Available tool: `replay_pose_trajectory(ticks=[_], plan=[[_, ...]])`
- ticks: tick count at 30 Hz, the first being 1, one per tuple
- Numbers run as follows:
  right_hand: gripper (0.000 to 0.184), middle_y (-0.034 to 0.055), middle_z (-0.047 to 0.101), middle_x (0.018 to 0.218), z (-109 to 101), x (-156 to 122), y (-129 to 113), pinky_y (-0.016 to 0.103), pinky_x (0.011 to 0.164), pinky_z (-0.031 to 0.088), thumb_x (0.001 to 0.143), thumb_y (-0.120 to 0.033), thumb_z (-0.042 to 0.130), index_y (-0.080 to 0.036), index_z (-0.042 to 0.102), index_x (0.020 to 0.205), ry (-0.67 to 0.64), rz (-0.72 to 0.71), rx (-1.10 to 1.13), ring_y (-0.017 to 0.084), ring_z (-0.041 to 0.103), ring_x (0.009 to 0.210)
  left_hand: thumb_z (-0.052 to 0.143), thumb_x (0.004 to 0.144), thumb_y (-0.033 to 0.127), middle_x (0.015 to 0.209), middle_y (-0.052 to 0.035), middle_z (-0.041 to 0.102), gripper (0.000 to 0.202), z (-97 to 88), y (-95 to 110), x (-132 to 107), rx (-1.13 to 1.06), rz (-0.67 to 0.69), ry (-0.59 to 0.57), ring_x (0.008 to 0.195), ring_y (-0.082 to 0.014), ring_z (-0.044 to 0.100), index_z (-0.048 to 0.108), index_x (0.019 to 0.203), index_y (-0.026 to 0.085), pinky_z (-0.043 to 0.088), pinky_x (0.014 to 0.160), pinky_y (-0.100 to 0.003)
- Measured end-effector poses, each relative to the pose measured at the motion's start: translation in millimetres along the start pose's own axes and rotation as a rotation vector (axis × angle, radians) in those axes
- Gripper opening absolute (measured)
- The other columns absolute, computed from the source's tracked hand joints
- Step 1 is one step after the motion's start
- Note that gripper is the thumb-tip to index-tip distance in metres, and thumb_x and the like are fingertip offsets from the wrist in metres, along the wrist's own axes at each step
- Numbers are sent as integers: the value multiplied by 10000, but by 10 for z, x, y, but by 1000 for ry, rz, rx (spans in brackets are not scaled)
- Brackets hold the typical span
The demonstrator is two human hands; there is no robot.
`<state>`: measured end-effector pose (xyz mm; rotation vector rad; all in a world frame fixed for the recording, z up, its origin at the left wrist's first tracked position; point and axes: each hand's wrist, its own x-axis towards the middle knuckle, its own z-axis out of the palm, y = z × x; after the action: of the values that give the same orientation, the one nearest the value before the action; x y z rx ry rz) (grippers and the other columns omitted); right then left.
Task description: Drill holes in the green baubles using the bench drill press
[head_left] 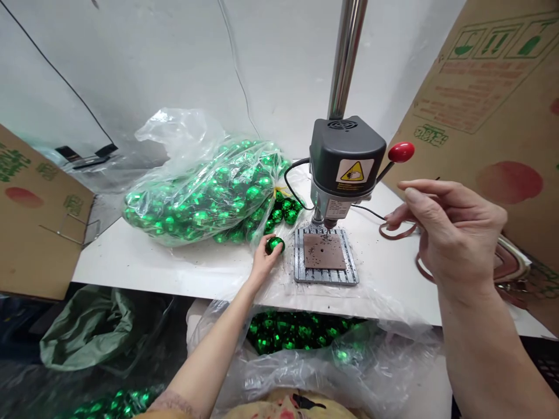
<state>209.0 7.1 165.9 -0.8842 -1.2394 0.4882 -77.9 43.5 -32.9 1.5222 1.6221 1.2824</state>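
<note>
Ball-filled bag on table, left of drill press; carton far left, second carton right.

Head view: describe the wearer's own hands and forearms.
The left hand and right hand wear no gloves, and no rings or watch show. The left forearm is bare up to a pinkish, textured sleeve edge; the right forearm is bare as far as it shows.

The table bears bagged balls toward its left edge, a drill near the front, perhaps a purse rightward.
</note>
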Motion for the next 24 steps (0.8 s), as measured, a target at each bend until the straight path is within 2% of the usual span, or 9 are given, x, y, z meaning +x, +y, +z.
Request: replay_pose_trajectory(ticks=[5, 9, 12, 15, 17, 20, 24], plan=[[106, -23, 637, 572, -9, 134, -36, 244, 422, 474, 809, -234, 734, -177, 760, 895, 105, -51, 40, 107, 627, 466, 639, 864, 536, 1039, -60, 688, 447, 169, 356, -239, -300, 35, -27, 951, -207, 678, 519, 1198, 265, 543, 855, -351], [110, -22, 630, 591, 2, 251, -70, 240, 445, 482, 832, -221, 706, -165, 756, 913, 138, -88, 52, 97, 633, 489, 647, 874, 519, 1084, -63, 676, 451, 233, 690, -291, -504, -6, -39, 1004, -207, 670, 505, 1226, 275, 552, 893, -361], [113, -17, 645, 598, 0, 325, -31, 246, 456, 496, 827, -216, 705, -169, 762, 912, 140, -115, 75, 96, 625, 489, 655, 871, 479, 1112, -55, 675, 444, 225, 808, -231, -818, -179, -149, 933, -200, 687, 521, 1244, 279, 577, 840, -373], [103, -8, 673, 652, -13, 449, 99, 251, 517, 531, 820, -188, 688, -172, 764, 888, 218, -177, 107, 85, 638, 541, 695, 845, 462, 1017, -50, 698, 449, 243, 784, -162, -1046, -432, -272, 825, -194, 702, 542, 1205, 240, 585, 810, -387], [132, -5, 698, 762, -12, 566, 213, 236, 586, 545, 821, -167, 678, -180, 754, 927, 260, -230, 88, 64, 657, 633, 747, 819, 461, 986, -40, 702, 467, 280, 728, -138, -1085, -503, -264, 808, -183, 699, 563, 1181, 231, 583, 800, -370], [197, -14, 692, 872, 37, 743, 354, 195, 657, 540, 812, -152, 691, -183, 710, 1006, 194, -229, 79, 30, 650, 722, 839, 754, 428, 1031, -31, 702, 560, 355, 640, -130, -982, -433, -277, 836, -158, 684, 578, 1214, 244, 569, 757, -309], [144, -39, 645, 682, 194, 863, 395, 202, 554, 532, 848, -277, 697, -180, 598, 884, -27, -54, 140, 51, 612, 571, 901, 670, 444, 993, -36, 698, 680, 462, 524, -98, -713, -296, -292, 828, -157, 672, 557, 1206, 206, 510, 656, -243]])
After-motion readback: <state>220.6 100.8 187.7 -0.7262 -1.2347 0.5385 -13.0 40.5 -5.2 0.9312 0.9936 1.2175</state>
